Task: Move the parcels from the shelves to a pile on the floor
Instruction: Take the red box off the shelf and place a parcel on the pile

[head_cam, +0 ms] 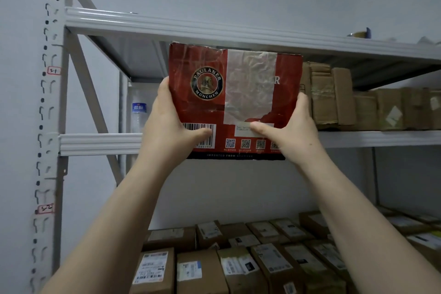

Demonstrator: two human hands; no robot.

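Rack: a grey metal shelving rack (100, 142) stood against a pale wall, with three levels in view.
Lower shelf: brown labelled parcels (238, 258) lay packed side by side across it.
Red box: a red carton (238, 93) with a round logo, a wide strip of wrinkled tape and a barcode was held upright in front of the middle shelf opening. Its top edge was just under the upper beam and its bottom edge hung below the middle beam, apparently clear of the shelf.
Middle shelf: a row of taped brown boxes (346, 102) stood to the right of the carton.
Left hand: the left hand (171, 126) gripped the carton's left edge, thumb laid across the barcode, fingers hidden behind.
Right hand: the right hand (291, 131) gripped the right edge, thumb pressed on a white label, fingers wrapped round the side.
Bottle: a clear plastic bottle (138, 112) with a blue label stood on the middle shelf, left of the carton.
Tag: a small handwritten tag (53, 70) was stuck on the left upright.
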